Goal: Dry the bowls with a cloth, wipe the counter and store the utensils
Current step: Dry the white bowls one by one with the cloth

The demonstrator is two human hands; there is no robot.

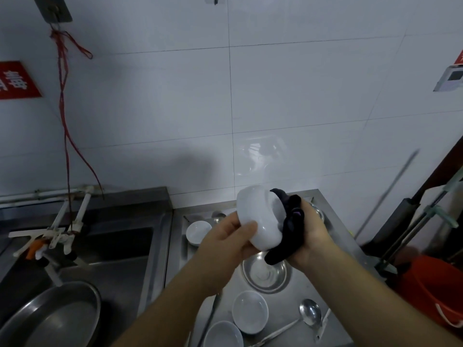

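The held bowl [260, 221] is glossy white ceramic, the cloth [288, 236] beside it dark, soft fabric. The counter [313, 284] and sink [120, 259] are brushed steel with a dull sheen. The wall tiles [300, 96] are smooth and glossy.

L hand [226, 242] grips white bowl [260, 219], tilted, held above steel counter [333, 309]. R hand [309, 236] holds dark cloth [288, 234] against bowl. Counter below: steel dish [265, 274], 3 more white bowls, ladle [309, 314]. Sink [82, 266] w/ metal pan [55, 316] at left.
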